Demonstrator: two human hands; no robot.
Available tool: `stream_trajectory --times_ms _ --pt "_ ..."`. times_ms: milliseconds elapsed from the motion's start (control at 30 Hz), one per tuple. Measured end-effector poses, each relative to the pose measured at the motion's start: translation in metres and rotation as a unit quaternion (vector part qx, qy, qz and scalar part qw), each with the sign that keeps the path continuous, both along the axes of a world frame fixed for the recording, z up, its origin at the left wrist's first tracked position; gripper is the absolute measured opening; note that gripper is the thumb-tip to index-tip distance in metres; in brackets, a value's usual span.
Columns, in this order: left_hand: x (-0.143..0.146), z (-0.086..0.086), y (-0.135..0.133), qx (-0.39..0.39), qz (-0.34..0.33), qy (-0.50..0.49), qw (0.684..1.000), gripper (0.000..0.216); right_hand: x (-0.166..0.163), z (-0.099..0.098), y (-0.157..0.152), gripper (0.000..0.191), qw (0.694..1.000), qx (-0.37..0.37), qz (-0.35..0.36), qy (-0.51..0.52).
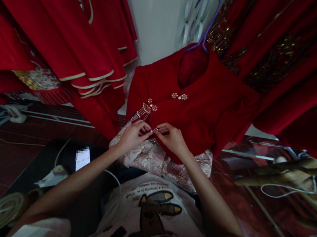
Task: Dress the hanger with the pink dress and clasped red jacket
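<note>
A red velvet jacket (205,101) hangs in front of me on a purple hanger (206,27). It carries pearl clasps: one near the collar (179,96) and one with a tassel (146,109) lower left. My left hand (132,134) and my right hand (172,138) meet at a third pearl clasp (155,130) on the jacket's lower front. Both hands pinch it with their fingertips closed. A pale gold brocade skirt (157,158) hangs beneath the jacket.
More red garments with gold trim hang at the left (57,28) and at the right (281,52). A white wall (158,16) stands behind. On the dark red tiled floor lie white cables (9,112), a coiled cord (1,207) and an iron-like device (53,177).
</note>
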State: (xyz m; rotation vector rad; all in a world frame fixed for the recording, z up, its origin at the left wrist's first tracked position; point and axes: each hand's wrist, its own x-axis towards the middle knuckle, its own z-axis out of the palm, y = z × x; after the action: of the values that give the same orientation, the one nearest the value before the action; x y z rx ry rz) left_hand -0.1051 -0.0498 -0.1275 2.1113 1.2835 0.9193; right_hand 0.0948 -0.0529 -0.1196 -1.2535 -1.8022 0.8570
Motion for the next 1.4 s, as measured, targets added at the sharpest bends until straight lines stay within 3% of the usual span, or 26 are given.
stream_trajectory --times_ms 467,700,800,933,1100,1233,1400 --pt "0.006 -0.007 0.001 -0.053 0.043 -0.095 0.993 0.019 -0.006 0.0 -0.001 0.01 0.999 -0.035 -0.022 0.035" --pt "0.007 -0.005 -0.003 -0.001 0.029 -0.076 0.997 0.017 -0.007 -0.003 0.0 0.011 0.998 -0.04 -0.015 0.043" --pt "0.007 0.006 -0.001 0.041 0.024 -0.063 0.997 0.023 0.001 0.0 0.001 0.013 0.999 -0.039 -0.006 0.034" --pt "0.003 0.037 0.022 0.16 0.059 -0.022 0.985 0.023 0.017 0.01 0.003 0.013 0.996 -0.057 0.065 0.033" --pt "-0.008 0.072 0.061 0.256 -0.004 0.182 0.949 0.026 0.03 0.024 0.001 0.017 0.993 -0.067 0.097 0.022" --pt "-0.011 0.082 0.076 0.264 -0.052 0.24 0.933 0.026 0.033 0.028 -0.002 0.019 0.992 -0.065 0.11 0.021" --pt "-0.006 0.087 0.087 0.291 -0.132 0.206 0.925 0.017 0.035 0.031 -0.003 0.021 0.991 -0.069 0.114 0.028"
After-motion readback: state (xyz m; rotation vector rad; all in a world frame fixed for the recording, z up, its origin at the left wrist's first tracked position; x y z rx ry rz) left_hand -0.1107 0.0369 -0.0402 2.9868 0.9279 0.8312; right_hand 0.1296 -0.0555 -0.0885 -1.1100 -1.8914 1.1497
